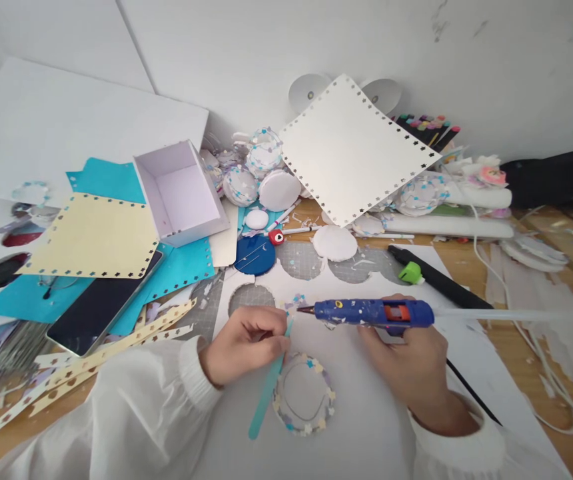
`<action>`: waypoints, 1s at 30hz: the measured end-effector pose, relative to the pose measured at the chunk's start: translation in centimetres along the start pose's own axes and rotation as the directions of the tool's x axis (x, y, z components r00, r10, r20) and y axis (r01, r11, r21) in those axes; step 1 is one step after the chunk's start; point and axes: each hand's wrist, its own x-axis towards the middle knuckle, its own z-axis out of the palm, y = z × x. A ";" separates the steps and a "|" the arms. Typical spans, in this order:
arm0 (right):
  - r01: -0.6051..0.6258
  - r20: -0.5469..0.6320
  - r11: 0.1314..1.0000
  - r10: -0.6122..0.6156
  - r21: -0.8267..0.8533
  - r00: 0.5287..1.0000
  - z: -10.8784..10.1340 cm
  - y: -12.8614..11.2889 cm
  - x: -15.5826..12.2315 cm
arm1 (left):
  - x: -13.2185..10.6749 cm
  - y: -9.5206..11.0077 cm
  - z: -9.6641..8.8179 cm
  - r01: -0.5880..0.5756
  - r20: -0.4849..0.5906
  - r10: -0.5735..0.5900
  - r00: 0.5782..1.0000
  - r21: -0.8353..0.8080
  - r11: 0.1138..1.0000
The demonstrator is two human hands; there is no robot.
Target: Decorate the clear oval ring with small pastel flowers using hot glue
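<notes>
The right grip (416, 367) is wrapped round the handle of a seemingly light, rigid blue plastic glue gun (374, 313), its nozzle just beside the left grip (246, 343), which pinches a thin teal stick (266, 393) over the flimsy flower-rimmed white paper disc (304, 395) between them.

No legible writing anywhere, not even on the glue gun (374, 313)

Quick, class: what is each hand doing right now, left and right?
Left hand: closed, pinching a thin teal stick.
Right hand: closed around a blue glue gun.
</notes>
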 end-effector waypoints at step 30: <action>0.580 0.380 0.814 -0.546 0.030 0.747 -8.8 -0.5 -0.9 | 0.0 0.1 -0.2 0.030 -0.090 -0.044 0.995 -0.153 0.988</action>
